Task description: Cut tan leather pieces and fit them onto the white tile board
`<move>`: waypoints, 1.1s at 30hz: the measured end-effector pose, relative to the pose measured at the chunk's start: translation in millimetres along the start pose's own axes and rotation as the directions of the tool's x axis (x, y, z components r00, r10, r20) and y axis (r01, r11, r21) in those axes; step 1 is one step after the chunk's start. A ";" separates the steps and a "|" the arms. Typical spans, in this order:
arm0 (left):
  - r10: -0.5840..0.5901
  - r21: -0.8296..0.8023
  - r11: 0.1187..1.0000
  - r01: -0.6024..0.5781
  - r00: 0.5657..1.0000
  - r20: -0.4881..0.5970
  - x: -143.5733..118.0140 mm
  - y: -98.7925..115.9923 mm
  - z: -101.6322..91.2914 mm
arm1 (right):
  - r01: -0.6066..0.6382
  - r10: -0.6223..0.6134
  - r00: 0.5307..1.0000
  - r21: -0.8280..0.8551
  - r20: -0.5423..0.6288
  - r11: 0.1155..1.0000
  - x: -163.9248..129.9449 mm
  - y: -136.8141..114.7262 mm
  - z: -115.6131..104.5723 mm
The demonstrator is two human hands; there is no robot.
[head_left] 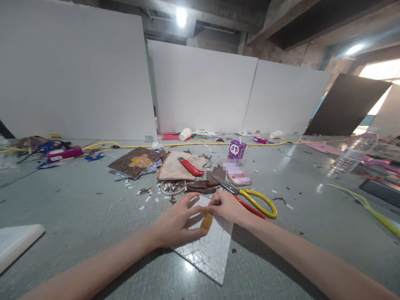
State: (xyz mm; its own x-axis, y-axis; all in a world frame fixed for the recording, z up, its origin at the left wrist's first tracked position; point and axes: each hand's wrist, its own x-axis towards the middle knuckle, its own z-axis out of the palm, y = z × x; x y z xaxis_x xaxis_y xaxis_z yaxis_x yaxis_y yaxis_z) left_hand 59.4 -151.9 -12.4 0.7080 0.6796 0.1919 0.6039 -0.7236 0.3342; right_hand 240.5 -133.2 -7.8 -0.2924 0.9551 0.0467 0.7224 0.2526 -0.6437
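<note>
Both hands meet over a white sheet [210, 250] scored with a fine triangle pattern, which lies flat on the grey table [78, 208] near the person. The left hand [176, 223] rests on the sheet with its fingers spread and its thumb against a small orange-brown piece [206, 221]; the right hand [226, 206] pinches the far end of that same piece between thumb and fingertips, so the piece is held narrowly between the two hands, right on the sheet's surface. Only this one coloured piece shows on the sheet; the rest of its pattern looks bare, so the work seems to be at an early stage, with most of the sheet left to cover. Just right of the right hand lie yellow-handled scissors [253, 200], blades pointing far and left. Farther off sit brown scraps [203, 185], a red utility knife [190, 167] on a pale cloth [173, 168], a dark board with an orange cross [136, 161], and a purple carton [236, 149]. White chips are scattered about.
</note>
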 end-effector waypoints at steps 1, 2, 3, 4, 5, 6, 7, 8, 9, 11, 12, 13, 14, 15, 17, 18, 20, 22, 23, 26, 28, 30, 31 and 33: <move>0.004 -0.002 1.000 -0.004 1.000 0.000 0.0 0.2 -0.3 | -0.005 0.005 1.000 -0.002 0.000 1.000 -0.1 -0.3 0.0; 0.009 -0.003 1.000 -0.009 1.000 0.000 0.1 0.4 -0.6 | -0.011 0.011 1.000 -0.003 -0.001 1.000 -0.2 -0.5 0.0; 0.012 -0.003 1.000 -0.012 1.000 0.001 0.2 0.5 -0.8 | -0.017 0.017 1.000 -0.001 -0.001 1.000 -0.2 -0.7 0.1; 0.014 -0.002 1.000 -0.014 1.000 0.002 0.2 0.7 -1.0 | -0.021 0.021 1.000 0.001 -0.002 1.000 -0.1 -0.7 0.2; 0.016 0.001 1.000 -0.016 1.000 0.002 0.3 0.8 -1.2 | -0.021 0.021 1.000 0.004 -0.003 1.000 0.0 -0.7 0.3; 0.018 0.007 1.000 -0.018 1.000 0.002 0.3 1.0 -1.4 | -0.018 0.018 1.000 0.008 -0.004 1.000 0.1 -0.6 0.4; 0.020 0.013 1.000 -0.020 1.000 0.002 0.3 1.2 -1.6 | -0.014 0.014 1.000 0.012 -0.004 1.000 0.2 -0.5 0.5; 0.025 0.023 0.999 -0.025 1.000 -0.001 0.3 1.5 -1.9 | -0.009 0.010 1.000 0.017 -0.003 1.000 0.1 -0.5 0.6; 0.034 0.036 0.999 -0.033 0.999 -0.005 0.2 1.9 -2.3 | -0.008 0.008 1.000 0.021 -0.003 1.000 0.0 -0.6 0.6; 0.061 0.074 0.995 -0.059 0.998 -0.015 0.2 2.9 -3.2 | -0.019 0.019 1.000 0.028 -0.003 0.999 -0.4 -1.1 0.3; 0.076 0.096 0.993 -0.074 0.997 -0.020 0.2 3.5 -3.8 | -0.028 0.028 1.000 0.035 -0.001 0.999 -0.6 -1.5 -0.1; 0.090 0.117 0.989 -0.086 0.996 -0.023 0.2 4.1 -4.3 | -0.034 0.033 0.999 0.047 0.006 0.998 -0.7 -2.0 -0.7; 0.100 0.134 0.986 -0.096 0.995 -0.025 0.2 4.7 -4.8 | -0.040 0.040 0.999 0.063 0.014 0.997 -0.9 -2.6 -1.4; 0.108 0.146 0.984 -0.103 0.994 -0.026 0.2 5.3 -5.3 | -0.052 0.050 0.999 0.083 0.017 0.995 -0.9 -3.0 -2.1; 0.112 0.155 0.982 -0.107 0.993 -0.024 0.1 6.2 -5.9 | -0.089 0.089 0.996 0.129 0.002 0.988 -0.5 -3.7 -3.1; 0.111 0.154 0.982 -0.106 0.994 -0.024 0.0 6.5 -6.0 | -0.112 0.115 0.993 0.148 -0.016 0.983 -0.2 -3.7 -3.1; 0.103 0.146 0.984 -0.098 0.994 -0.025 -0.2 6.7 -6.0 | -0.149 0.161 0.985 0.160 -0.066 0.976 0.7 -2.9 -1.7; 0.093 0.138 0.986 -0.089 0.995 -0.029 -0.6 6.5 -5.6 | -0.145 0.161 0.979 0.130 -0.123 0.981 1.5 -1.2 1.4; 0.090 0.136 0.987 -0.085 0.995 -0.030 -0.7 6.2 -5.4 | -0.131 0.147 0.977 0.107 -0.152 0.986 1.7 -0.2 3.3; 0.094 0.134 0.987 -0.089 0.995 -0.031 -1.1 5.5 -4.8 | -0.075 0.084 0.974 0.050 -0.211 0.996 1.0 1.8 8.8; 0.102 0.132 0.986 -0.096 0.994 -0.032 -1.2 5.2 -4.5 | -0.052 0.057 0.971 0.026 -0.233 0.998 -0.4 1.5 11.0; 0.099 0.133 0.987 -0.093 0.994 -0.039 -1.2 5.1 -4.3 | -0.037 0.038 0.967 0.009 -0.251 0.999 -2.0 0.5 11.8; 0.091 0.136 0.987 -0.084 0.995 -0.043 -1.2 5.2 -4.3 | -0.030 0.030 0.966 0.005 -0.256 1.000 -2.6 -0.1 12.0; 0.074 0.143 0.987 -0.067 0.996 -0.043 -0.8 5.4 -4.6 | -0.019 0.019 0.965 0.000 -0.261 1.000 -3.4 -0.9 12.2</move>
State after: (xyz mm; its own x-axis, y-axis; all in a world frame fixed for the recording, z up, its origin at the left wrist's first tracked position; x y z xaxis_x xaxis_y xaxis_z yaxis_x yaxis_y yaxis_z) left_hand 60.4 -155.8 -6.4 0.7341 0.6291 0.2556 0.6015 -0.7772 0.1849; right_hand 233.2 -138.5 -16.7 -0.1053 0.9670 0.2321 0.7278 0.2340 -0.6447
